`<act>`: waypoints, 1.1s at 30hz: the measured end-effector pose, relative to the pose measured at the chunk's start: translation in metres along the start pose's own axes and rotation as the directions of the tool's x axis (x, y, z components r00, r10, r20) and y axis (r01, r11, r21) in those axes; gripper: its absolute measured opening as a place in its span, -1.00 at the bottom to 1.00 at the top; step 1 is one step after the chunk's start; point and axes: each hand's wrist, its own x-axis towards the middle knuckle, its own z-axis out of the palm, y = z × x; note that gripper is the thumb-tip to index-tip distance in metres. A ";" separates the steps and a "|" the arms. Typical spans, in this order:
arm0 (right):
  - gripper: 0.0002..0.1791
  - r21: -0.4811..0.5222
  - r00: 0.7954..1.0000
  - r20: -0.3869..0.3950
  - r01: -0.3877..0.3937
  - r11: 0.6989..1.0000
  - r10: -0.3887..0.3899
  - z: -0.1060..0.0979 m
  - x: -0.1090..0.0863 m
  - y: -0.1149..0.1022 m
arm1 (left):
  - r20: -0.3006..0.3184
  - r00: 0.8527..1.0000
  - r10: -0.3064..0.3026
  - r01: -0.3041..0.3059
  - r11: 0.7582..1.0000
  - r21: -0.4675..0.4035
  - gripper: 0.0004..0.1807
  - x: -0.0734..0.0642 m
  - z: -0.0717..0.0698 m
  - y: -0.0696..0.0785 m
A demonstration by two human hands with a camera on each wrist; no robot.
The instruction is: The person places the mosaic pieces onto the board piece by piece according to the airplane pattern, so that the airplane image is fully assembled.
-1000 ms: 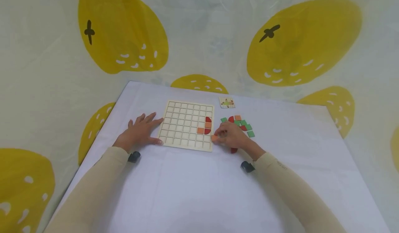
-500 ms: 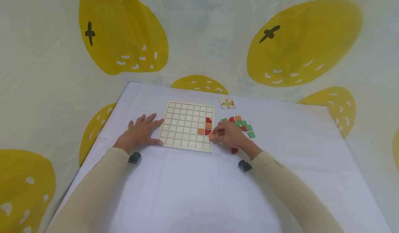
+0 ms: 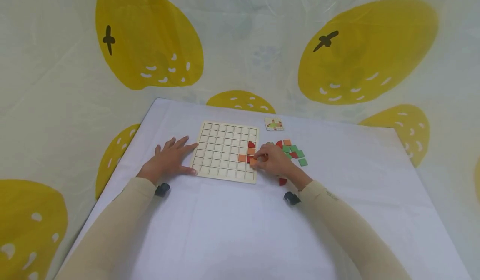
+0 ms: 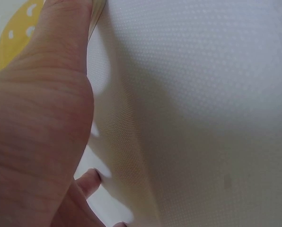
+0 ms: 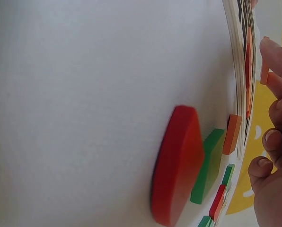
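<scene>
A wooden grid board (image 3: 215, 146) lies on the white table. My left hand (image 3: 166, 159) rests spread at its left edge, thumb and fingers against the rim. My right hand (image 3: 276, 159) pinches an orange square tile (image 3: 253, 163) between thumb and finger, over the board's right edge. In the right wrist view that orange tile (image 5: 265, 66) is held above the board. Near the right side, the board bears a red rounded tile (image 3: 251, 144), an orange tile (image 3: 251, 151), another orange tile (image 3: 242, 158) and a second red tile partly behind the held one.
Right of the board lie several loose green tiles (image 3: 303, 162), with red and orange ones among them. A small pattern card (image 3: 274, 124) sits behind these. One red tile (image 3: 282, 181) lies nearer the front, below the right wrist. Fruit-patterned cloth hangs behind the table.
My right hand has moved slightly left, carrying the orange tile from beside the board to over its right edge. The left hand has stayed in place.
</scene>
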 end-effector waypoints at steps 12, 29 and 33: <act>-0.68 -0.002 1.000 0.001 -0.015 1.000 0.015 0.005 0.006 -0.005 | 0.001 1.000 -0.011 0.011 1.000 -0.005 0.19 0.000 0.002 -0.001; -0.63 0.008 0.996 0.013 -0.087 0.996 0.087 0.007 0.012 -0.016 | -0.009 1.000 -0.008 0.008 1.000 -0.006 0.17 -0.001 0.001 0.000; -0.62 0.008 0.996 0.015 -0.084 0.996 0.084 0.009 0.014 -0.014 | -0.011 1.000 -0.006 0.006 1.000 -0.001 0.18 0.000 0.003 -0.001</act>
